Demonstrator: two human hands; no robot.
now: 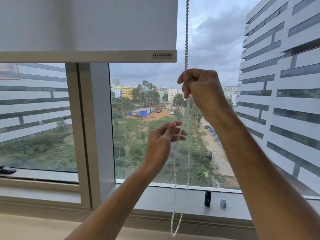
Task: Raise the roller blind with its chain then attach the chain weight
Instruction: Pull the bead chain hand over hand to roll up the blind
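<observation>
The white roller blind (90, 25) covers the top of the window, and its bottom bar (86, 56) sits about a quarter of the way down the view. A white bead chain (186, 32) hangs to the right of the blind and loops near the sill. My right hand (199, 87) is shut on the chain just below the bar's height. Lower and to the left, my left hand (162, 137) is held up with fingers apart beside the hanging strands. A small grey chain weight (223, 203) lies on the sill.
A small dark bottle (207, 198) stands on the window sill (155, 200) beside the weight. A dark object (7, 170) lies at the left edge of the sill. A thick window frame post (97, 135) divides the panes.
</observation>
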